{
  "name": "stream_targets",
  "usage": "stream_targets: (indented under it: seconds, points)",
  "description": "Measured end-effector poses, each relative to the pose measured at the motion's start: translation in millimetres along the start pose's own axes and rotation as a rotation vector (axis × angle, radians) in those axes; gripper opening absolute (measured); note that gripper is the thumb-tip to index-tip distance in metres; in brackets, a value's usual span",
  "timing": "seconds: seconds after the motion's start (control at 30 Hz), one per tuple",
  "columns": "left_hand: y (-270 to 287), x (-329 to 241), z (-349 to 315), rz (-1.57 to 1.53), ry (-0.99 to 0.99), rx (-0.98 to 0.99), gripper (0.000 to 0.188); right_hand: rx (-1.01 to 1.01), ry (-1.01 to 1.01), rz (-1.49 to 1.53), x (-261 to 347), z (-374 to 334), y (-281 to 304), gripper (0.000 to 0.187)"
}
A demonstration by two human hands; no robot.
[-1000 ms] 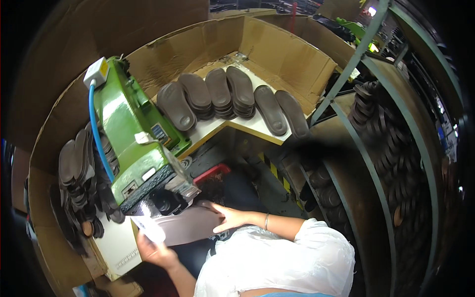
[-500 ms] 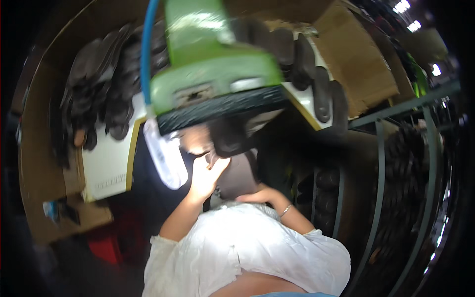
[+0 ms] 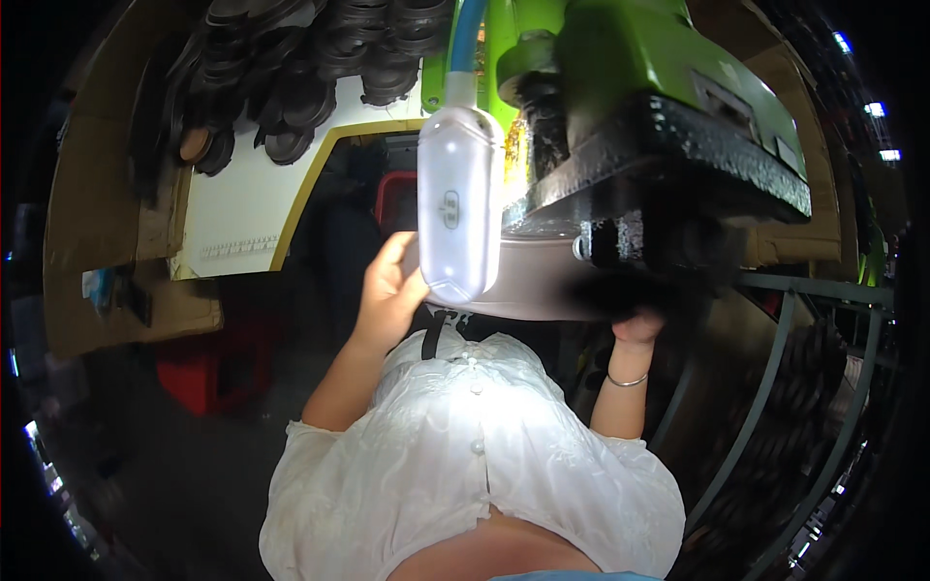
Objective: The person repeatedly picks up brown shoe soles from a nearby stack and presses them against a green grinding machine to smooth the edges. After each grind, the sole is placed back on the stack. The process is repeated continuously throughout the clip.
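Observation:
A grey, curved sheet sits under the black base of a big green machine. My left hand grips the sheet's left edge, just behind a white oblong lamp that hangs from a blue hose. My right hand, with a thin bracelet on the wrist, is curled at the sheet's right end beneath the machine. Its fingertips are lost in dark blur. My white blouse fills the lower middle.
Black shoe soles are piled at the upper left on a white table with a yellow edge. A red crate stands on the floor at the left. A metal rack with dark soles curves along the right.
The view has swung closer under the machine, and the lamp and machine base now loom large. Both hands have stayed up at the grey sheet, and the right hand has shifted further right.

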State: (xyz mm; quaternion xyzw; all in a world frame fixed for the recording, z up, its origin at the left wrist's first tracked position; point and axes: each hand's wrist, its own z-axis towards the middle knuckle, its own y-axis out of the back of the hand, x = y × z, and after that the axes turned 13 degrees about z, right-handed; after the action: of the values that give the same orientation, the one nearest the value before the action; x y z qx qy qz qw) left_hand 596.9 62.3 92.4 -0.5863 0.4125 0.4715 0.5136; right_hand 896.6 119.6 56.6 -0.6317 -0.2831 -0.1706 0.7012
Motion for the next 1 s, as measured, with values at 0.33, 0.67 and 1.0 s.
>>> stream_targets:
  seconds: [0.33,0.67,1.0]
  points:
    - [70.0,36.7,-31.4,0.248,0.433,-0.033,0.024,0.273,-0.094,-0.389,-40.2,32.4,-70.7,0.045]
    - [-24.4,38.9,-0.4,0.538,-0.010,0.211,0.033,0.450,-0.132,-0.665,-51.1,66.3,-115.1,0.020]
    - [-52.9,11.5,21.2,0.361,-0.031,-0.008,0.018,0.450,-0.697,-0.742,-8.0,4.3,-5.3,0.034]
